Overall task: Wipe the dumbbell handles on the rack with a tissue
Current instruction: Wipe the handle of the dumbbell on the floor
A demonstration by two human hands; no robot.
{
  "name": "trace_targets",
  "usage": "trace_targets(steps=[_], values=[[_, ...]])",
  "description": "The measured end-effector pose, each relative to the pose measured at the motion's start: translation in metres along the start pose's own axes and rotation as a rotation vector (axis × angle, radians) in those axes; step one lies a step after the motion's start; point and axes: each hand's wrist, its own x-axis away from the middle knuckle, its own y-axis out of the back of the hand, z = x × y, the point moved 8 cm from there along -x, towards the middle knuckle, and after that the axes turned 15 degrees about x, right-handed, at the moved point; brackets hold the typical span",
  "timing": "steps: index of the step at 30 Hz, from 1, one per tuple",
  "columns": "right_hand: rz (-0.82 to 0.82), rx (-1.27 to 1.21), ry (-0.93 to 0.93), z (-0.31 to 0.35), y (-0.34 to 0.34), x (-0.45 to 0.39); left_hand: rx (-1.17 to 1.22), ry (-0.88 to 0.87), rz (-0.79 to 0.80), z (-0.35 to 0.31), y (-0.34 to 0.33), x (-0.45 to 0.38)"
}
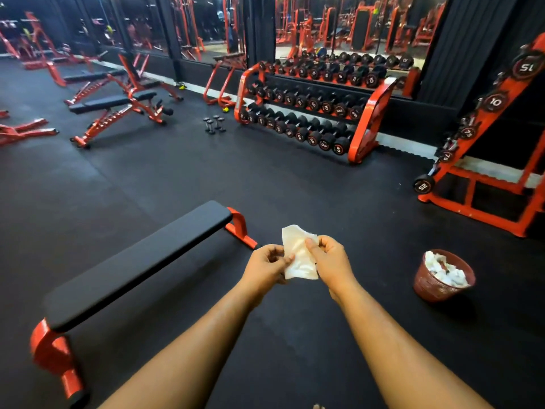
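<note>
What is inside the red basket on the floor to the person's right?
The red basket holds crumpled white tissues, heaped up to about its rim. Something small and dark lies among them, too small to identify. Whatever lies beneath the top layer is covered.

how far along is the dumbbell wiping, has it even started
Possibly partly done: the red bin on the floor already holds crumpled white tissues, though what they wiped cannot be told. In hand: the left hand and right hand pinch a white tissue between them, away from any equipment. Left: the dumbbell rack stands across the floor, out of reach, nothing touching its handles.
</note>
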Motion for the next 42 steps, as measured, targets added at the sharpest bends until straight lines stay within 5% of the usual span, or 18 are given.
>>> trace_targets(steps=[8,12,17,27,35,42], values=[[0.231,0.020,-0.057,0.013,0.012,-0.199,0.049,0.026,-0.120,-0.034,-0.034,-0.181],[0.098,0.261,0.138,0.041,0.015,-0.279,0.121,0.005,-0.175,-0.045,-0.028,-0.264],[0.319,0.121,-0.045,0.047,-0.028,-0.401,0.078,-0.088,-0.127,-0.062,-0.009,-0.390],[0.147,0.122,0.091,0.141,-0.068,-0.653,-0.109,-0.164,-0.104,-0.139,0.043,-0.647],[0.244,0.116,0.332,0.180,-0.113,-0.872,-0.217,-0.238,-0.193,-0.180,0.072,-0.852],[0.237,0.607,0.565,0.222,-0.153,-1.067,-0.435,-0.252,-0.337,-0.217,0.096,-1.033]])
